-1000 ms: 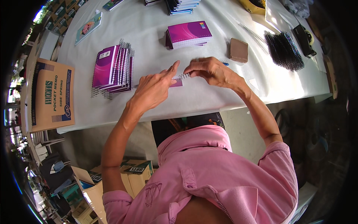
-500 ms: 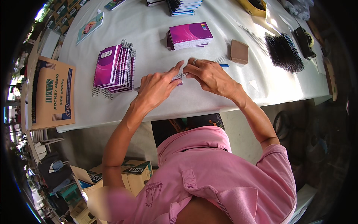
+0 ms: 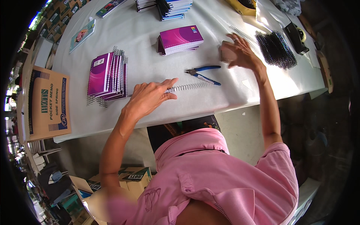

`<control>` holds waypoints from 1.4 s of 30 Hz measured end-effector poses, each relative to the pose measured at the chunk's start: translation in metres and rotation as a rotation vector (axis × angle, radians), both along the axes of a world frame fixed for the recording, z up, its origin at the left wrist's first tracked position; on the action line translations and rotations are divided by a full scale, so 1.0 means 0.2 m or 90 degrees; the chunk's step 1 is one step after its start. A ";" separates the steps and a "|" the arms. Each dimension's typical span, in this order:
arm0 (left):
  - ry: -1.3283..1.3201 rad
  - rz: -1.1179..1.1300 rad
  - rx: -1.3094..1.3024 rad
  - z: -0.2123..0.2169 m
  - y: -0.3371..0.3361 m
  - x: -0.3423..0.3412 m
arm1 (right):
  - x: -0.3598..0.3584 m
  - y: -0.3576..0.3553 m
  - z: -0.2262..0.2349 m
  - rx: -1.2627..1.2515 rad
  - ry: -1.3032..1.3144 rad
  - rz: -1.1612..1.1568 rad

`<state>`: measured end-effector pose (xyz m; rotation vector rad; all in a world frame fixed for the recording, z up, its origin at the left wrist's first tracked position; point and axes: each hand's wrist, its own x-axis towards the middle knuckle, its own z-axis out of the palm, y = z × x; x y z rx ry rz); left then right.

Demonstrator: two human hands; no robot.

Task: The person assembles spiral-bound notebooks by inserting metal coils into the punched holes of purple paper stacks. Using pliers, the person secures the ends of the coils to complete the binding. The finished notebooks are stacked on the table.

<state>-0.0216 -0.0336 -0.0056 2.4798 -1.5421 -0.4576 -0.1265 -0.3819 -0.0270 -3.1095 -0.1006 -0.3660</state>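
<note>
Near the table's front edge, my left hand (image 3: 150, 93) is closed over a small notebook, mostly hidden beneath the palm and fingers. A metal spiral coil (image 3: 191, 87) runs out to the right from between its thumb and forefinger. Farther right, my right hand (image 3: 245, 56) is slightly blurred, its fingers and thumb spanning a brown block (image 3: 227, 53). Blue-handled cutting pliers (image 3: 204, 70) lie between the hands, jaws pointing left and handles apart. To the left is a stack of purple notebooks (image 3: 101, 77) with coils sticking out; another purple stack (image 3: 180, 37) sits farther back.
A heap of dark coils (image 3: 276, 50) lies at the right beside a tape dispenser (image 3: 296, 39). More notebooks (image 3: 172, 9) and a yellow container (image 3: 242, 7) stand at the back. A cardboard box (image 3: 50, 101) stands by the table's left edge.
My right hand has left the coil and moved right to the brown block. The pliers and the coil's length are now uncovered. My left hand stays over the notebook.
</note>
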 end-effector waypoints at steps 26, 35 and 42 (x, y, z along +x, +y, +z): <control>-0.105 0.107 -0.022 0.05 0.08 0.14 | 0.41 0.52 0.05 0.762 0.356 0.275; -0.089 0.180 -0.078 -0.01 0.13 0.16 | 0.47 0.56 0.02 0.871 0.414 0.260; 0.039 0.180 -0.333 -0.07 0.16 0.20 | 0.49 0.61 0.08 0.778 0.363 0.218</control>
